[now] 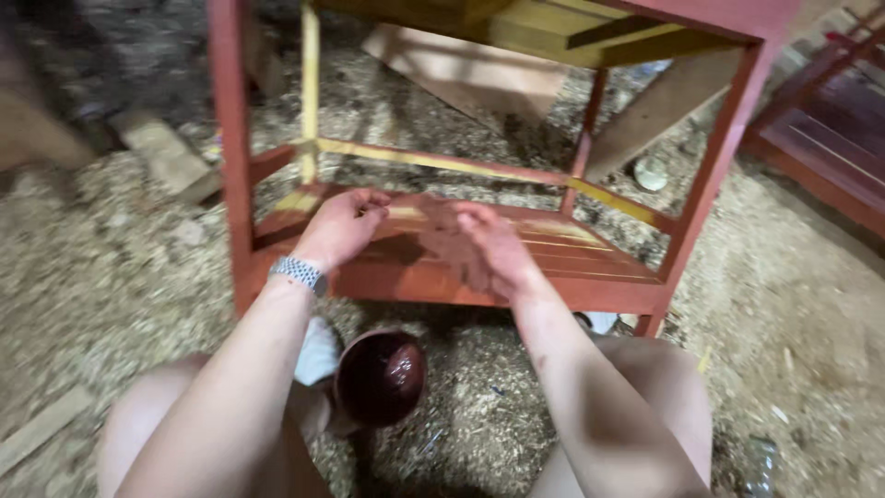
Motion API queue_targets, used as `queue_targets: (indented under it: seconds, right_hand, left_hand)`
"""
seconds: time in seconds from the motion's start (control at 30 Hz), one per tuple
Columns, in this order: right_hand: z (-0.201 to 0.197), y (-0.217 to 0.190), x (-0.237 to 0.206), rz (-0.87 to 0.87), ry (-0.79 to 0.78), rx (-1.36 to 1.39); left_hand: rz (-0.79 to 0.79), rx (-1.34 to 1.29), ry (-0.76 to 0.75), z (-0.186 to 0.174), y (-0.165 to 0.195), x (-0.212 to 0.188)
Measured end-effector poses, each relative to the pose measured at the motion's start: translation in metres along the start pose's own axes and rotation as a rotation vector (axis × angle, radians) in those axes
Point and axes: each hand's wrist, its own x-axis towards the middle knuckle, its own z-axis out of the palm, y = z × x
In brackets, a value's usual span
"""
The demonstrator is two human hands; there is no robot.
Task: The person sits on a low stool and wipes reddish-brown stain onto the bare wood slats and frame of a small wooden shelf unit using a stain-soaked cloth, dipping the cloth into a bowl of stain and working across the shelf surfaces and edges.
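Note:
A wooden stand (pixel 710 175) with a slatted lower shelf (pixel 590 263) is in front of me, mostly coated red-brown, with some bars still bare yellow wood (pixel 433 161). My left hand (pixel 343 224), with a metal watch on the wrist, hovers over the shelf's left end, its fingers curled in and nothing visible in them. My right hand (pixel 489 247) is stained red and sits over the middle of the shelf. A blurred reddish shape at its fingertips could be a rag or its own fingers. A bowl of dark red paint (pixel 381 376) rests on the floor between my knees.
The floor is covered in sawdust and wood shavings (pixel 811 323). Scrap boards lie at the left (pixel 166 152) and behind the stand (pixel 461 69). Another red-painted wooden piece (pixel 830 138) stands at the right. A white cloth (pixel 318 350) lies beside the bowl.

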Motion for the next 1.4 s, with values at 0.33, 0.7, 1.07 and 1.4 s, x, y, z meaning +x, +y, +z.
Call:
queue_targets:
  seconds: [0.33,0.7,1.07,1.4]
  right_hand:
    - [0.028,0.017,-0.1,0.172,-0.024,0.729]
    - [0.06,0.075,-0.135,0.515,0.036,0.307]
    - [0.067,0.119,-0.126,0.564,0.086,0.011]
    - [0.084,0.157,-0.136,0.43,-0.111,-0.698]
  left_hand:
    - [-0.472,-0.119,-0.463,0.015,-0.082,-0.088]
    - [-0.695,0.102,0.069,0.153,-0.164,-0.166]
    - [-0.631,0.148,-0.084,0.153,-0.14,-0.164]
    - [-0.347,0.286,-0.088,0.111,-0.051,-0.176]
